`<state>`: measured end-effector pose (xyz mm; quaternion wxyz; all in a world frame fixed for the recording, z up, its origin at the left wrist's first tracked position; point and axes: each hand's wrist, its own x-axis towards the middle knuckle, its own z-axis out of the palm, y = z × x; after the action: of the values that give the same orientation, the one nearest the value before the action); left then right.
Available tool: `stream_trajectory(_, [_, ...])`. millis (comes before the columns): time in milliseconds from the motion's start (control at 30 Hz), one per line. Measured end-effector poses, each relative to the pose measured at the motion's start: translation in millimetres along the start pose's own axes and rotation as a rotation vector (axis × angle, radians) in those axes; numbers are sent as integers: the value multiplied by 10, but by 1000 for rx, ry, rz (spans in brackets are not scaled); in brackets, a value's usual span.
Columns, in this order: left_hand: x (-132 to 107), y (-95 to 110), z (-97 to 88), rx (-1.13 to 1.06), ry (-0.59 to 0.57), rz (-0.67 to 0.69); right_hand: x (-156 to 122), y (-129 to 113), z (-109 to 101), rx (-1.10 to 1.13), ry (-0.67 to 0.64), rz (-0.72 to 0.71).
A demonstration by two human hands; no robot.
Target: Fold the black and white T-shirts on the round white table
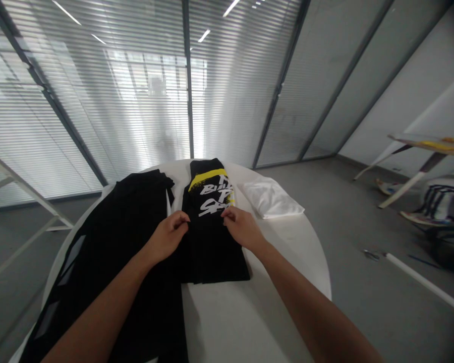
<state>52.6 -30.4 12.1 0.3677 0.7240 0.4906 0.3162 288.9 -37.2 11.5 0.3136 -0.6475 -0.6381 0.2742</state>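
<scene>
- Far left: a white frame leg slants across the grey floor, well apart from the table.
- Left of the round white table: a long black garment lies spread, and its lower end runs over the near rim.
- Left hand: fingers drawn in tight, pinching the left edge of the folded black shirt.
- Centre: the shirt lies flat in a narrow strip, yellow-and-white print toward the far rim, its left edge just beside the long garment.
- Right hand: fingers closed narrowly, gripping the shirt's right edge beside the print.
- Right of the shirt: a folded white cloth sits near the far-right rim, apart from the shirt.
- Bare tabletop shows in front of and to the right of the shirt.
- Right floor: open grey floor, then a white pole lying flat.
</scene>
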Motion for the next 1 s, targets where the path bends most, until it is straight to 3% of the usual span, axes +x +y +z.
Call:
stream_trajectory(67, [1,11,-9,-31,26,-65,21,40,-31,-216,83,-23])
stream_trajectory(133, [11,10,-24,-31,66,-101,32,71,-37,-302,69,12])
stream_trajectory(300, [25,-3,-79,35,70,-29,10,128,11,-348,22,81])
stream_trajectory(400, [-9,12,-96,111,-18,-105,-12,158,25,-298,-37,84])
stream_trajectory(533, [-51,43,-66,102,-212,-68,13,211,65,-172,-97,-13])
stream_trajectory(667, [-30,59,-51,-63,-230,-10,75,241,113,-23,-63,-69])
stream_trajectory(767, [-8,72,-93,-289,-156,-104,86,190,58,174,-53,27])
stream_trajectory(867, [-15,89,-166,-533,-119,-248,57,96,-87,511,-143,159])
stream_trajectory(933, [-34,96,-218,-590,-168,-322,34,50,-190,695,-231,207])
stream_trajectory(1000, [-58,88,-264,-499,-303,-369,23,37,-256,714,-307,227])
